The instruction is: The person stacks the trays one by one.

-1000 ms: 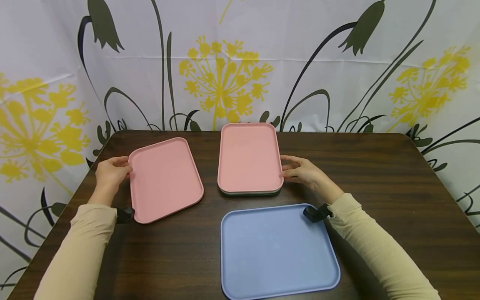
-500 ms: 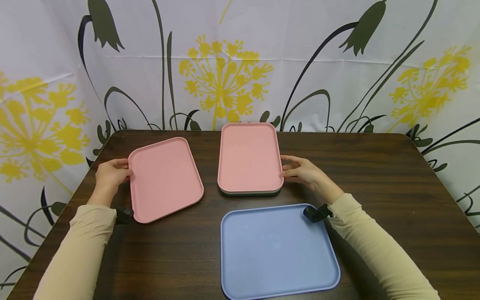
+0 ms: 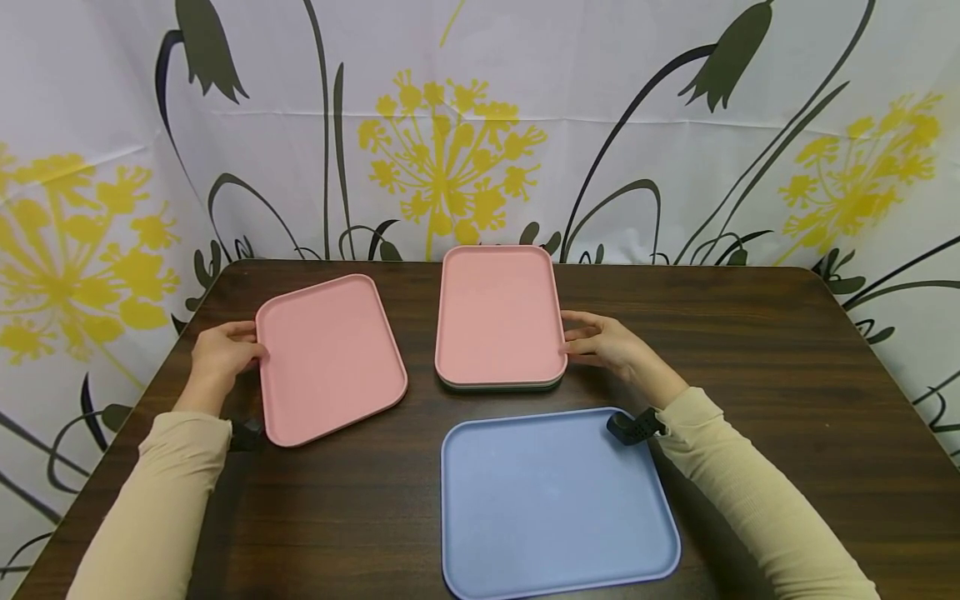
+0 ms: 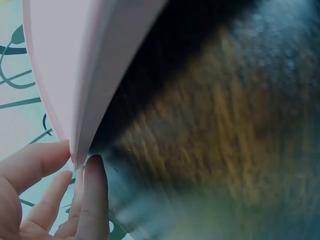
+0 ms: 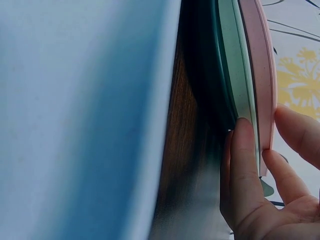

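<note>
Left of and beyond the blue tray point(image 3: 558, 504), the left hand point(image 3: 217, 357) pinches a pink tray point(image 3: 333, 362) by its left edge. Behind the blue tray, the right hand point(image 3: 609, 343) grips a tray stack point(image 3: 500, 317), pink above green, at its right edge.

I see the table point(image 3: 787, 358) with the cloth point(image 3: 585, 50) rising behind it. At the left I have a side tray point(image 3: 333, 358), set askew, the left hand point(image 3: 221, 358) at its left edge. To the right of that, well apart, I find the stack of trays point(image 3: 498, 317) toward the table's back edge, the right hand point(image 3: 611, 346) at its right side. Before the stack I see the front tray point(image 3: 558, 504), crosswise and just apart.
</note>
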A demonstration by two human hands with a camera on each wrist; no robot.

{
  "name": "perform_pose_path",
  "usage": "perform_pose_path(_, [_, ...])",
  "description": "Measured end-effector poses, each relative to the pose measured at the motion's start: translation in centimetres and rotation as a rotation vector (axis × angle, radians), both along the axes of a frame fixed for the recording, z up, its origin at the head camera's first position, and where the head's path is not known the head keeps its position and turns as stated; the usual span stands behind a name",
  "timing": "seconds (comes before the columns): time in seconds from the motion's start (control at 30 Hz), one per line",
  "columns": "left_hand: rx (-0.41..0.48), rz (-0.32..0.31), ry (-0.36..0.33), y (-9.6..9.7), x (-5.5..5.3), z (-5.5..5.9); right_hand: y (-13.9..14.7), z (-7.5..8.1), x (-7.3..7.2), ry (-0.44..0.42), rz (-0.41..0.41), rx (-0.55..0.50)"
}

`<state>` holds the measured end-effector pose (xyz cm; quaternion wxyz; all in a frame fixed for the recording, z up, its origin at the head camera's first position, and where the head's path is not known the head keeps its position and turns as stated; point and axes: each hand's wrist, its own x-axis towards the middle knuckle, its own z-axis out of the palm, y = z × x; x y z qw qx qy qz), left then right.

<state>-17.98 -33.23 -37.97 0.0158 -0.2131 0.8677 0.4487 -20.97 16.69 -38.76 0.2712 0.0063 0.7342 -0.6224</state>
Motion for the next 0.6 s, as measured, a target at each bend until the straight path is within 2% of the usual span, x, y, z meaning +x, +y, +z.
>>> perform_pose_path(0.2, [0.045, -0.009, -0.017, 0.01, 0.04, 0.13, 0.04, -0.06, -0.04, 0.000, 0.001, 0.005])
perform_pose_path(0.6, [0.035, -0.031, -0.046, 0.33, 0.23, 0.39, 0.08, -0.07, 0.00, 0.000, 0.001, -0.005])
